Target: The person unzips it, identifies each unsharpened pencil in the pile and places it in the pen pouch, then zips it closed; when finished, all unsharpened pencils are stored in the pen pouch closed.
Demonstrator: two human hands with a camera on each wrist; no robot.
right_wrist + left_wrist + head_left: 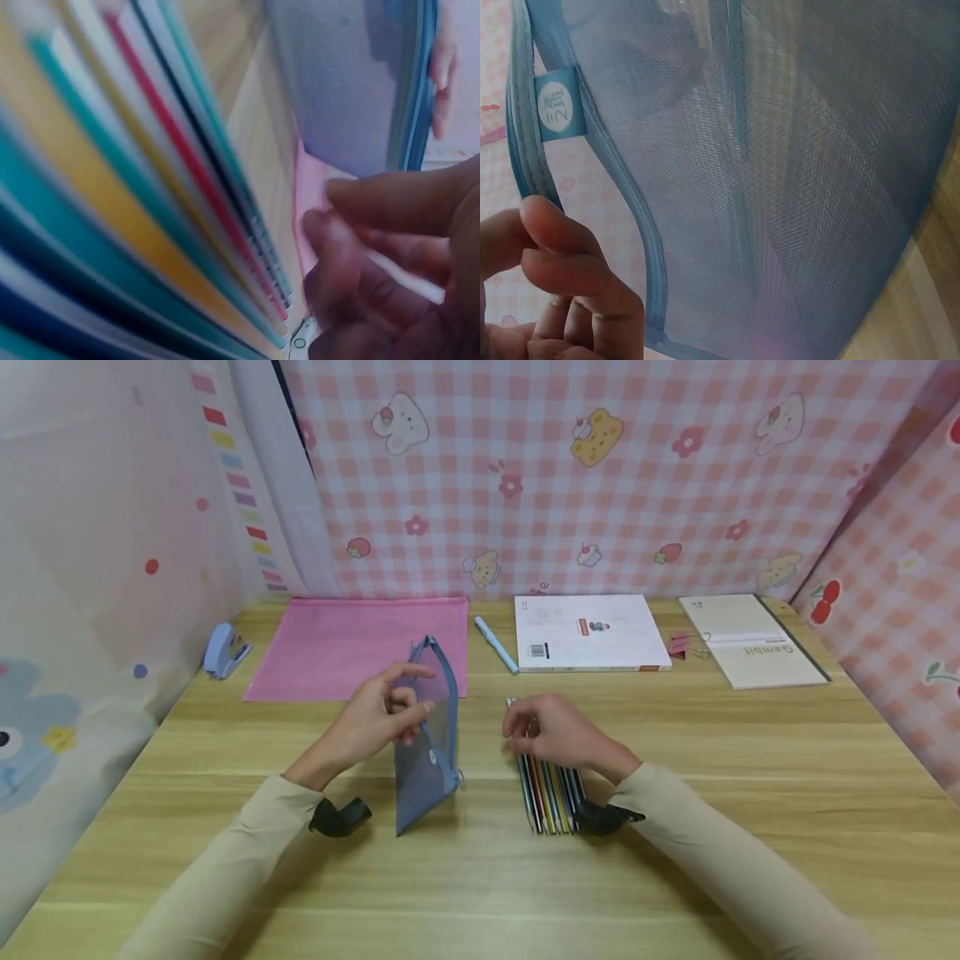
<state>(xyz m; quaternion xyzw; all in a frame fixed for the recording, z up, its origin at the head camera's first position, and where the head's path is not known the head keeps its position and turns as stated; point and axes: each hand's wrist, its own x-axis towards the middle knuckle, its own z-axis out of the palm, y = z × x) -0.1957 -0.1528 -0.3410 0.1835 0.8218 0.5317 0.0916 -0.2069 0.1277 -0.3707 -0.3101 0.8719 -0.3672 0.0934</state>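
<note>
A translucent blue mesh zip pouch [420,793] stands upright on the table, its zipped edges parted at the top. My left hand [375,714] pinches one edge between thumb and finger; the label [557,105] shows just above that spot in the left wrist view. The zip's pull [461,779] hangs at the near end. To the right, a row of pencils [551,797] in several colours lies side by side. Over their far ends hovers my right hand [555,731], fingers loosely curled with nothing visible between them. Its fingers [390,195] look apart from the pencils [172,135].
Behind the pouch lies a pink folder [352,643]. A light blue pen [496,645], a white book [588,631], pink binder clips [679,644] and a cream notebook [757,639] line the back. A blue stapler [225,652] sits at the far left.
</note>
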